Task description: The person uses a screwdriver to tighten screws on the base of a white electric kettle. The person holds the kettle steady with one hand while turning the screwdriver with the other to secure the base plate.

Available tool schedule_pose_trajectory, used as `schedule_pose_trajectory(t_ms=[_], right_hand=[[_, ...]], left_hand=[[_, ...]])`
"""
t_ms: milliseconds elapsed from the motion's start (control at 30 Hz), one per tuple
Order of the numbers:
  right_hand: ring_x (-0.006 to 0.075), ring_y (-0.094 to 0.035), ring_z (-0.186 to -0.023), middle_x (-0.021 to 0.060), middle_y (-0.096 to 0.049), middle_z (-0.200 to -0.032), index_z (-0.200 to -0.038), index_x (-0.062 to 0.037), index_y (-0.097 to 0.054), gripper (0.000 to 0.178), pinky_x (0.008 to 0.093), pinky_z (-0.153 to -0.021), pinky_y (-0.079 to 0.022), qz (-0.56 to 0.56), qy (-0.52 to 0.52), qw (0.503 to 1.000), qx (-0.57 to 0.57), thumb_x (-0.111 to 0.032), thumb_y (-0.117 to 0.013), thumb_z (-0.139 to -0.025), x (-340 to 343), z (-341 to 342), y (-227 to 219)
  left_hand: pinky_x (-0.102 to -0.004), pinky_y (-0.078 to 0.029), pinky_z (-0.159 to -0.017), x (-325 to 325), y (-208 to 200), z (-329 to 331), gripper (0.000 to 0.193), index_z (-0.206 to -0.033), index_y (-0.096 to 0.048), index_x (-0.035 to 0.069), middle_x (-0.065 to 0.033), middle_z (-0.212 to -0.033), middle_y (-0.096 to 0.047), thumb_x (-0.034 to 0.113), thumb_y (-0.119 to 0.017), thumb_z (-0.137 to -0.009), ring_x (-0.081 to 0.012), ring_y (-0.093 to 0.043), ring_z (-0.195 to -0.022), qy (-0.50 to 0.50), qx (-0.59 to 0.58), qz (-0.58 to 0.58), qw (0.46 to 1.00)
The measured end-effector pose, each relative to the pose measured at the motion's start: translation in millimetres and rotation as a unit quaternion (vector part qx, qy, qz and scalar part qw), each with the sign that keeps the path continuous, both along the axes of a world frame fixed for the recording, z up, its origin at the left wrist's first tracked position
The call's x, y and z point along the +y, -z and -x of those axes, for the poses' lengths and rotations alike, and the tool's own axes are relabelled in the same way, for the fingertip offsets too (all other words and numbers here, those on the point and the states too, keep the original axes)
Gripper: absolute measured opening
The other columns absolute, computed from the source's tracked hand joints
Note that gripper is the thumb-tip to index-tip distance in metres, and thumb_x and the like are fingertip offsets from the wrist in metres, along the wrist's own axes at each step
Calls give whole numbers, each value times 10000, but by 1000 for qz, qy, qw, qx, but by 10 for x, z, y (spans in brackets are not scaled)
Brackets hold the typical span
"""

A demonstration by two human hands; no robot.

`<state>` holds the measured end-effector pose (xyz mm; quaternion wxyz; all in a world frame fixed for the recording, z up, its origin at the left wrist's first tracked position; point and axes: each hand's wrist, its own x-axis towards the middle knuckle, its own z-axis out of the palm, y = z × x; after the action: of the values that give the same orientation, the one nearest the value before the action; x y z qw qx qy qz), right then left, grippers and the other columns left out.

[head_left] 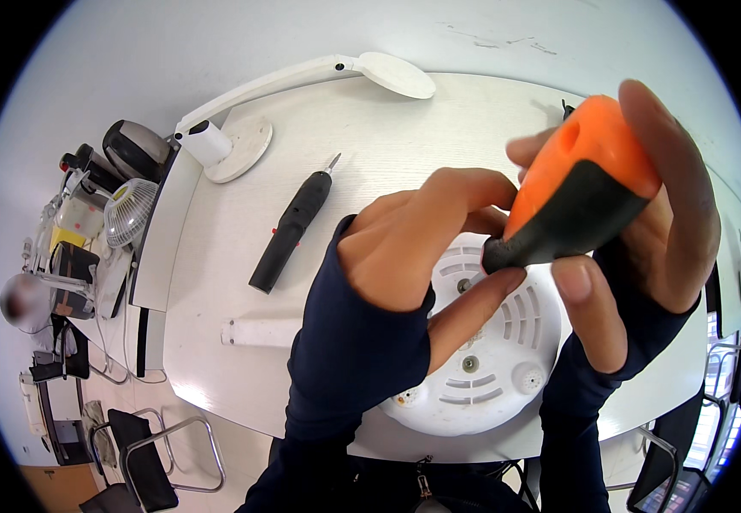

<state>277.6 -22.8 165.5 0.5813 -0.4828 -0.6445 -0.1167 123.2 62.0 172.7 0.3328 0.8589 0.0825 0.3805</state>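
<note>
Above the table I hold an orange and black tool handle [588, 184], thick like a screwdriver's, with a hole near its orange end. My right hand [670, 197] wraps round the wide end, its thumb along the black grip. At the narrow black end, my left hand [426, 239] pinches with thumb and fingers; any shaft beyond is hidden. Below both hands lies a round white plastic base [507, 376] with curved vent slots and recessed screws, partly covered by my left hand. A white flat arm [259, 332] shows to its left, passing behind my left sleeve.
A black cordless electric screwdriver [292, 227] lies on the white table [370, 128], left of my hands. Farther back stands a white desk lamp [242, 150]. A small fan [131, 212] and other appliances are at the left; chairs [144, 457] stand below the table's left side.
</note>
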Motion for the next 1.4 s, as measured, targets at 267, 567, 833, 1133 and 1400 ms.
schedule_pose_trajectory(t_ms=[267, 567, 833, 1133, 1400], right_hand=[[267, -645, -682, 184, -607, -863, -1311, -5, -306, 891, 309, -611, -549, 35, 113, 984, -133, -283, -736, -582, -127, -35, -145], [253, -635, -674, 211, -599, -879, -1314, 56, -266, 830, 273, -630, -530, 45, 2, 997, -54, -236, -665, -647, -90, -46, -140], [281, -643, -716, 258, -590, -959, -1337, 49, -216, 762, 325, -681, -548, 45, -16, 999, 1, -164, -598, -713, -17, -3, -80], [271, -637, -734, 220, -588, -924, -1314, 42, -266, 842, 301, -698, -525, -1, 71, 997, -27, -241, -721, -665, -52, 137, -87], [210, -613, -643, 146, -595, -772, -1306, 53, -281, 896, 240, -631, -496, 58, -21, 996, -67, -266, -730, -600, -121, 2, -178]], left_hand=[[-328, -458, -693, 30, 49, -111, 354, -945, -538, 21, -124, -760, -631, 41, -715, -639, -272, -627, -750, 3, -62, -49, 997], [-324, -433, -745, 32, 34, -46, 397, -991, -557, 28, -99, -801, -629, 42, -725, -631, -236, -610, -776, -9, -25, -66, 998], [-314, -384, -877, 5, 33, 10, 454, -1070, -543, -33, -114, -1010, -589, 12, -718, -654, -207, -557, -969, -21, -8, -15, 1000], [-307, -430, -701, 12, 118, -108, 552, -1083, -537, 0, -86, -816, -590, 31, -741, -572, -206, -573, -693, -53, -117, -113, 985], [-310, -439, -599, 129, 191, -216, 739, -1236, -438, -15, -106, -703, -572, -21, -705, -547, -237, -548, -561, 78, -166, -102, 978]])
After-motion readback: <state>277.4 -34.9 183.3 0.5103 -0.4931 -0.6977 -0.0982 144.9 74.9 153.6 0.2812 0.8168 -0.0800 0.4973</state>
